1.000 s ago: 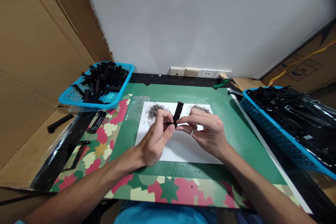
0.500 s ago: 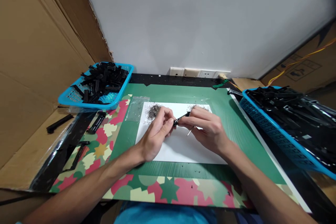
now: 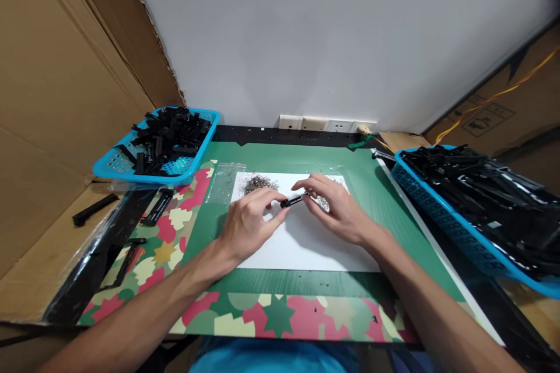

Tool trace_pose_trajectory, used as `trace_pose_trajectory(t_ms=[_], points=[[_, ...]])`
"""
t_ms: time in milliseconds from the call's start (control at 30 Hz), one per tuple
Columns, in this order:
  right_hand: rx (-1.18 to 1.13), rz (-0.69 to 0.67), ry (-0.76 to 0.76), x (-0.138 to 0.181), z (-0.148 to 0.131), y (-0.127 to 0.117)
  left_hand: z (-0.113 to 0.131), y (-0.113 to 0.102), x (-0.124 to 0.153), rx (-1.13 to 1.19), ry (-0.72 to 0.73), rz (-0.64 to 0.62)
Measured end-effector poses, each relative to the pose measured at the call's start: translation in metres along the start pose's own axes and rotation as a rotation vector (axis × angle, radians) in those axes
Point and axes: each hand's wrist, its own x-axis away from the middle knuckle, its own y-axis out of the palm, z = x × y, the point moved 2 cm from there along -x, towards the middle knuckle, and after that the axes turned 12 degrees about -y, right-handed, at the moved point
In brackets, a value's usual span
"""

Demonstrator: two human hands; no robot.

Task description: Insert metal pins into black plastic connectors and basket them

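Note:
A small, narrow black plastic part (image 3: 293, 201) is held over the white sheet of paper (image 3: 301, 247). My left hand (image 3: 249, 221) pinches its left end between thumb and fingertips. At the other end my right hand (image 3: 335, 207) has its thumb and a finger closed on the tip, while the index finger arches above. A pile of tiny metal pieces (image 3: 259, 183) lies on the paper just beyond my left hand. Another pile of small metal pieces (image 3: 324, 203) is partly hidden behind my right hand.
A blue basket (image 3: 199, 157) of black plastic pieces stands at the back left. Another blue basket (image 3: 441, 201), heaped with longer black parts, is on the right. Loose black parts (image 3: 158, 207) lie at the left. A clear zip bag (image 3: 221, 183) rests beside the paper on a green mat (image 3: 280, 154).
My left hand has turned palm-down over the part. The fingers of my right hand have opened out somewhat, and the thin metal rod seen under them before no longer shows. The view has shifted slightly.

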Motion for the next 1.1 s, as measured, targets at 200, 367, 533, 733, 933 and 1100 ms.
trace_pose_trajectory(t_ms=[200,367,533,733,933,1100], points=[[0.225,-0.066,-0.099,0.001,0.003,-0.007,0.001,0.005,0.002,-0.066,-0.019,-0.028],[0.266,-0.011,-0.104,0.003,0.005,-0.013,0.003,0.007,0.004,-0.114,0.005,-0.049],[-0.025,0.362,0.128,0.001,-0.005,0.004,0.003,0.007,0.004,-0.107,0.053,-0.055],[-0.315,0.43,0.346,-0.007,-0.017,0.026,0.003,0.008,0.005,-0.1,0.088,-0.062],[-0.183,0.375,0.279,-0.008,-0.02,0.028,0.002,0.01,0.005,-0.108,0.098,-0.06],[-0.101,0.334,0.233,-0.01,-0.024,0.026,0.002,0.011,0.006,-0.095,0.11,-0.062]])
